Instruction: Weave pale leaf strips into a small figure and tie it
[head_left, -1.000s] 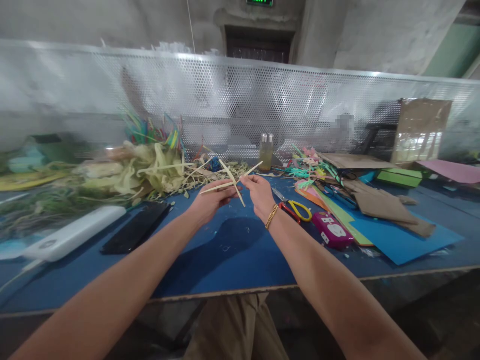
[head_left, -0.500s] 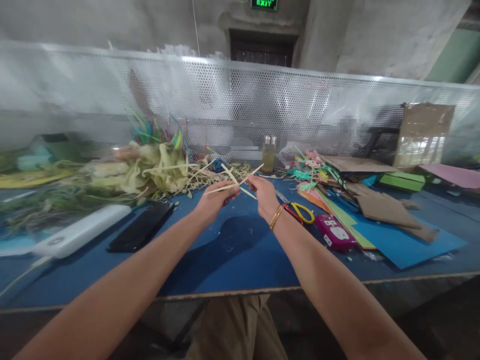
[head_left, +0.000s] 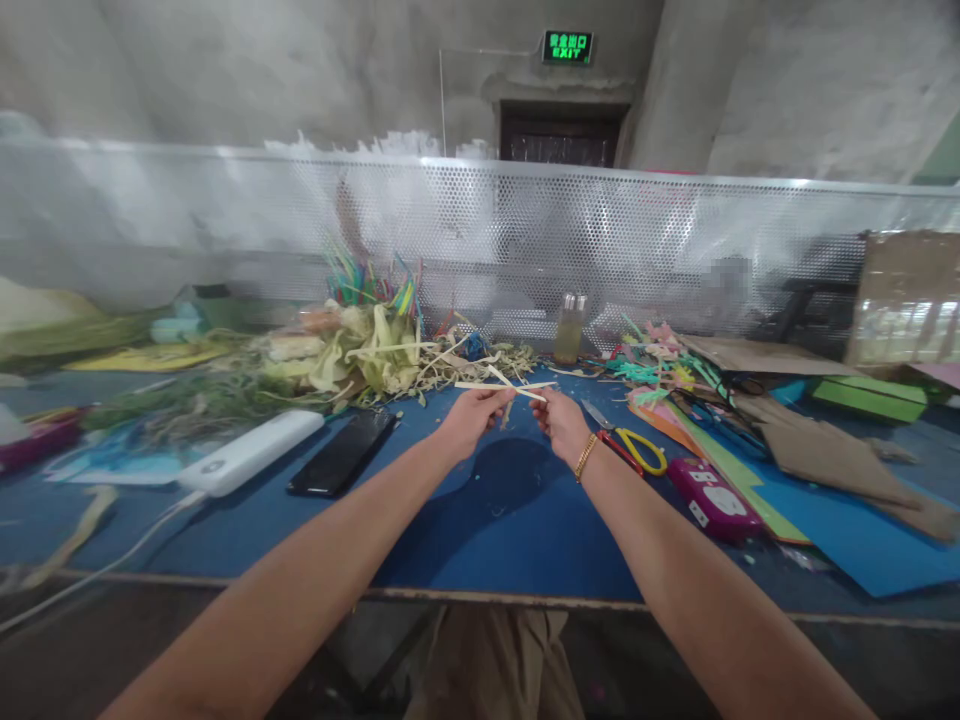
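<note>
Several thin pale-yellow strips (head_left: 487,385), dried-leaf or straw-like, cross each other above the blue table. My left hand (head_left: 474,418) is closed in a pinch on them near the crossing. On the other side, my right hand (head_left: 561,418), with a gold bracelet at its wrist, pinches the end of a strip between thumb and finger. Just right of this hand lie scissors (head_left: 637,448) with yellow and red handles. Behind the hands rests a heap of pale dried strips (head_left: 517,357).
A black phone (head_left: 343,455) and a white power strip (head_left: 255,452) lie left. Dried husks (head_left: 375,350) pile up behind them. A glass bottle (head_left: 569,330) stands near the perforated metal screen (head_left: 450,220). To the right are a purple box (head_left: 712,497), cardboard (head_left: 840,455) and blue paper (head_left: 877,540).
The view has shifted, so the scene sits further right and lower. The strips have turned to lie flatter, and both hands still pinch them.
</note>
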